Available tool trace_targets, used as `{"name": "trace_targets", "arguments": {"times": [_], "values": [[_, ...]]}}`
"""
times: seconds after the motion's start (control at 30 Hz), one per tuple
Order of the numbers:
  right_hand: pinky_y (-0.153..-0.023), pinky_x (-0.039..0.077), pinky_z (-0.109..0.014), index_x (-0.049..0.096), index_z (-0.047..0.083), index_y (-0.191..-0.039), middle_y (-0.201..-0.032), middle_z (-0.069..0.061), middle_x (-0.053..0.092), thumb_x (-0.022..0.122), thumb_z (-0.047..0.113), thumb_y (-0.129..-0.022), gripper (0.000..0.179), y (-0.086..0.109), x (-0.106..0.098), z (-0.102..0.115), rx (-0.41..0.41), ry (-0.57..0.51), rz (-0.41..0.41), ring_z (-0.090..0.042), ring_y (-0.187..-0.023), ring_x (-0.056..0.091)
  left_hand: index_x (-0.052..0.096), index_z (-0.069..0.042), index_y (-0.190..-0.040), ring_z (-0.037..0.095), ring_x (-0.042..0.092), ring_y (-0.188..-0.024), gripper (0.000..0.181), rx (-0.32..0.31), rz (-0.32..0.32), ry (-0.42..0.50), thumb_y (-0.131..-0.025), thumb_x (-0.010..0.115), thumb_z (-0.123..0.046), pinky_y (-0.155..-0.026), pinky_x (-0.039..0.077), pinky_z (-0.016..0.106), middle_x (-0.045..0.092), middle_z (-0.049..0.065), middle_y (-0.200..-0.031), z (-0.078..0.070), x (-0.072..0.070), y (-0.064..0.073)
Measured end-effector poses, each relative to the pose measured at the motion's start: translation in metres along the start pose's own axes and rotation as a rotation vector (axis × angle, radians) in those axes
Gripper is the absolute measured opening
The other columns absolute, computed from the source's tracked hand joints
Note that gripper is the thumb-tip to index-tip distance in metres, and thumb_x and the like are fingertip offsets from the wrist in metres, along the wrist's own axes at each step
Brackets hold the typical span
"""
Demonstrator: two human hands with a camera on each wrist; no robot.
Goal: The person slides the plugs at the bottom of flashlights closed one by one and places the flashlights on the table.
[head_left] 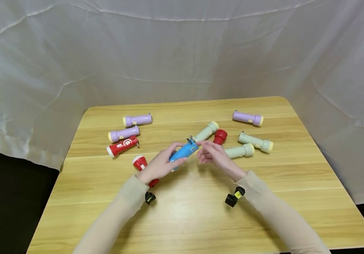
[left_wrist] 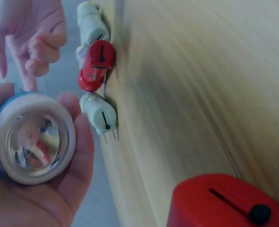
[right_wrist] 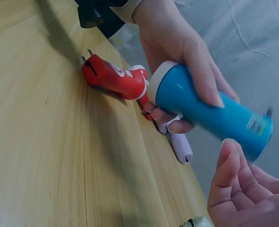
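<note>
My left hand (head_left: 160, 165) grips a blue flashlight (head_left: 183, 151) above the middle of the table. Its pale rim and reflector face the camera in the left wrist view, and the palm and fingers wrap round the lens end (left_wrist: 33, 142). In the right wrist view the flashlight's tail end, with a label (right_wrist: 256, 125) and a small metal prong, points toward my right hand (right_wrist: 248, 189). That hand has loosely bent fingers beside the tail and holds nothing; whether a fingertip touches the flashlight I cannot tell. A red flashlight (head_left: 140, 163) lies partly hidden below my left forearm.
To the left lie two purple flashlights (head_left: 125, 134) and a red one (head_left: 123, 145). Beyond my right hand are pale green flashlights (head_left: 205, 132) and a red one (head_left: 220, 135). Another purple flashlight (head_left: 247, 117) is at the back right. Pale curtains (head_left: 182, 63) surround the wooden table (head_left: 182, 222).
</note>
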State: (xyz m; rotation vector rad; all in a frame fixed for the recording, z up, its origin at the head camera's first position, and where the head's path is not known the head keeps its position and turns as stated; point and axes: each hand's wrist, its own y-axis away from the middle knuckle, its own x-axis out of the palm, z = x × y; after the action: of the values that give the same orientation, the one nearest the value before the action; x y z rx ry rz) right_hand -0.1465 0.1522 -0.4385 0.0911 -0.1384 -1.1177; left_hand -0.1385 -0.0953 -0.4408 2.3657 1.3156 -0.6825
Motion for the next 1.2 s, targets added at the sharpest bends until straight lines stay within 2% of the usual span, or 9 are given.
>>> {"name": "trace_targets", "arguments": {"times": [0.13,0.27,0.4,0.5,0.57,0.77,1.03,1.2], "values": [[-0.068,0.055,-0.019,0.039,-0.013,-0.142,-0.082,0.004,0.066,0.032,0.024,-0.11,0.049,-0.001,0.003,0.002,0.01,-0.019,0.012,-0.007,-0.07,0.062,0.045,-0.026,-0.141,0.02,0.064,-0.088,0.05,0.057,-0.08,-0.077,-0.097,0.068,-0.032,-0.077,0.054,0.032,0.069,0.01,-0.109,0.0,0.005,-0.001],[-0.07,0.057,-0.02,0.045,-0.008,-0.136,-0.084,0.001,0.065,0.036,0.026,-0.11,0.044,-0.003,0.005,0.003,0.006,-0.065,-0.003,-0.008,-0.073,0.063,0.052,-0.015,-0.14,0.02,0.063,-0.09,0.055,0.072,-0.162,-0.141,-0.092,0.075,-0.027,-0.08,0.055,0.035,0.068,0.01,-0.11,-0.001,0.009,-0.003],[-0.071,0.056,-0.021,0.052,0.005,-0.129,-0.085,0.0,0.065,0.039,0.028,-0.11,0.032,-0.006,0.008,0.004,0.034,-0.135,-0.004,-0.009,-0.077,0.064,0.065,-0.006,-0.126,0.018,0.062,-0.088,0.043,0.073,-0.216,-0.216,-0.09,0.077,-0.025,-0.08,0.054,0.036,0.07,0.007,-0.107,-0.002,0.011,-0.005],[-0.073,0.054,-0.022,0.056,0.015,-0.122,-0.085,0.002,0.065,0.041,0.028,-0.109,0.024,-0.006,0.009,0.005,0.069,-0.218,0.011,-0.009,-0.078,0.063,0.07,-0.005,-0.114,0.018,0.06,-0.083,0.031,0.083,-0.242,-0.255,-0.089,0.077,-0.022,-0.08,0.054,0.036,0.071,0.006,-0.099,-0.002,0.013,-0.006],[-0.075,0.053,-0.021,0.06,0.018,-0.116,-0.085,0.003,0.065,0.042,0.029,-0.109,0.022,-0.007,0.009,0.005,0.092,-0.292,0.031,-0.009,-0.079,0.062,0.07,-0.005,-0.111,0.018,0.061,-0.083,0.028,0.1,-0.262,-0.287,-0.089,0.077,-0.021,-0.081,0.055,0.037,0.072,0.006,-0.097,-0.001,0.014,-0.006],[-0.077,0.052,-0.019,0.067,0.018,-0.107,-0.089,0.007,0.065,0.045,0.027,-0.109,0.023,-0.007,0.012,0.003,0.144,-0.47,0.09,-0.007,-0.082,0.059,0.066,-0.008,-0.115,0.023,0.067,-0.09,0.029,0.152,-0.309,-0.399,-0.091,0.075,-0.021,-0.084,0.058,0.043,0.074,0.009,-0.104,-0.001,0.017,-0.006],[-0.076,0.052,-0.018,0.068,0.018,-0.113,-0.092,0.007,0.065,0.047,0.023,-0.108,0.023,-0.006,0.015,0.003,0.171,-0.526,0.083,-0.007,-0.081,0.058,0.061,-0.008,-0.123,0.033,0.067,-0.112,0.038,0.15,-0.367,-0.509,-0.089,0.077,-0.017,-0.097,0.057,0.05,0.071,0.014,-0.122,0.0,0.021,-0.006],[-0.078,0.052,-0.017,0.067,0.015,-0.114,-0.094,0.006,0.065,0.049,0.023,-0.107,0.021,-0.005,0.014,0.002,0.169,-0.587,0.104,-0.008,-0.084,0.058,0.059,-0.008,-0.123,0.033,0.066,-0.113,0.038,0.164,-0.39,-0.533,-0.089,0.076,-0.016,-0.098,0.056,0.049,0.07,0.015,-0.124,-0.001,0.023,-0.006]]}}
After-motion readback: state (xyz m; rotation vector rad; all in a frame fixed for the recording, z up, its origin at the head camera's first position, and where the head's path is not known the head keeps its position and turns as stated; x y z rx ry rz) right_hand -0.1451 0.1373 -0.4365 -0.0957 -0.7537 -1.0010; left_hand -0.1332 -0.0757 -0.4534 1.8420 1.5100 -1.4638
